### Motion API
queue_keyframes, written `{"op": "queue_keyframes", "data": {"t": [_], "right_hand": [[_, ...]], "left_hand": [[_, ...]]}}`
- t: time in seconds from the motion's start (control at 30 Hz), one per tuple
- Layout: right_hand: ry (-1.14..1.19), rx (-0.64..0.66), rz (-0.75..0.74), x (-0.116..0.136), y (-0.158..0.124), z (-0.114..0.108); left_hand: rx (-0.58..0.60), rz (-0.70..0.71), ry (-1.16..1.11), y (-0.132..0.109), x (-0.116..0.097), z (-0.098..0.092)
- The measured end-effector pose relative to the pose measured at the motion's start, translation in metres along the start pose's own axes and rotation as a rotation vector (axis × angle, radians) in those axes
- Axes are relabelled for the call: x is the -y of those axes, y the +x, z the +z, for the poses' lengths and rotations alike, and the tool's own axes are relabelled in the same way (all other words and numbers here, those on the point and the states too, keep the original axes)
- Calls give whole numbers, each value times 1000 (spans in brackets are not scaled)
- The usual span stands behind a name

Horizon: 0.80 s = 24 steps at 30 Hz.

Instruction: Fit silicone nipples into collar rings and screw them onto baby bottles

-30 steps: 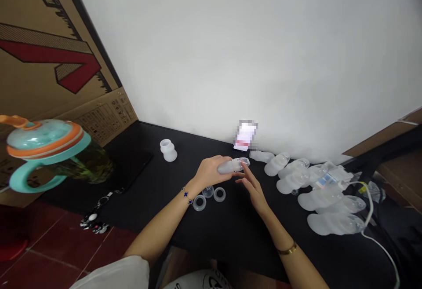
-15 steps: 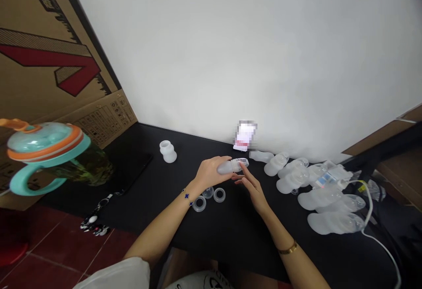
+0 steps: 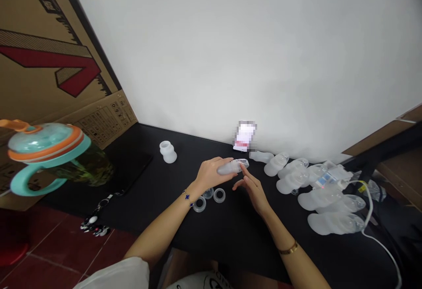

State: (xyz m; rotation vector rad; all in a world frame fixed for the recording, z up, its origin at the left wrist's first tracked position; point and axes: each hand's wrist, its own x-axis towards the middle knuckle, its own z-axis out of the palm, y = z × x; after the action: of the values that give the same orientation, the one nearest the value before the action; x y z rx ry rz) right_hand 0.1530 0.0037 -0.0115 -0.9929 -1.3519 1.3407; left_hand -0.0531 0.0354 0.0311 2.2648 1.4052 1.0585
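Note:
My left hand (image 3: pixel 210 172) is wrapped around a frosted, soft-looking baby bottle (image 3: pixel 227 167), lying sideways with its clear cap (image 3: pixel 243 164) pointing right. A fingertip of my right hand (image 3: pixel 252 190) touches the cap. The other fingers of that hand are apart and grip nothing. Below my left hand, two translucent rings (image 3: pixel 199 204) and a clear dome-shaped piece (image 3: pixel 208 192), partly hidden, rest on the black table (image 3: pixel 227 232). Farther left stands an open white bottle body (image 3: pixel 168 152).
Several capped frosted bottles (image 3: pixel 321 199) lie on the right, beside a small device with a white cable (image 3: pixel 369 205). A lit phone (image 3: pixel 245 136) leans on the wall. At left are a teal-and-orange drink cup (image 3: pixel 49 157), a beaded keychain (image 3: pixel 94 225) and a large cardboard box (image 3: pixel 42 73).
My right hand's lower fingers have spread and drawn slightly away from the bottle, while one fingertip stays at the cap. My left hand keeps its hold with hardly any movement.

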Motion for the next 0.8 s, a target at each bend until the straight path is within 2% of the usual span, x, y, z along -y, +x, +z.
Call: {"op": "queue_keyframes", "data": {"t": [0.37,0.8], "right_hand": [[134,9,87,8,-1,6],[94,27,127,14,-2,8]], "left_hand": [[-43,-33,-60,0,-4,2],[-62,-26,-17,-4,-6,6]]}}
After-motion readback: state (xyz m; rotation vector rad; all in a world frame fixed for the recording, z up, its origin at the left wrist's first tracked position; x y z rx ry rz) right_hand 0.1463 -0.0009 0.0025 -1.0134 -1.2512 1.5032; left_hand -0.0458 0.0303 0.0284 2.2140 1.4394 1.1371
